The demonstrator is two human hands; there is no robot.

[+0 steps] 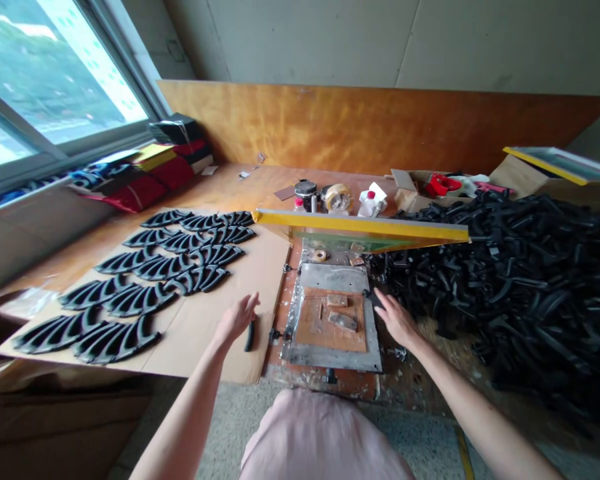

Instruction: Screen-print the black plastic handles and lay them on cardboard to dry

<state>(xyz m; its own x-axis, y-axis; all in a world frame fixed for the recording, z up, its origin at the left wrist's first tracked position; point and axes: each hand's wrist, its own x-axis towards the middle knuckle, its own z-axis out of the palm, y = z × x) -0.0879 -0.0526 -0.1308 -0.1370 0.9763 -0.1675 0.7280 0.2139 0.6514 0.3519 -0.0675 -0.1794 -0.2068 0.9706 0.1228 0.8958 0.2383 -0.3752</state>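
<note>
where the left hand [240,315] is, a slim black piece [249,337] curves.

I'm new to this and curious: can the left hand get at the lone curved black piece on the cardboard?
Likely yes: the left hand is right by the curved black piece, and nothing visible on the cardboard stands between them.

Scanning from my remote seat, nothing I can read here, no lettering, label, brand, number or sign legible.
</note>
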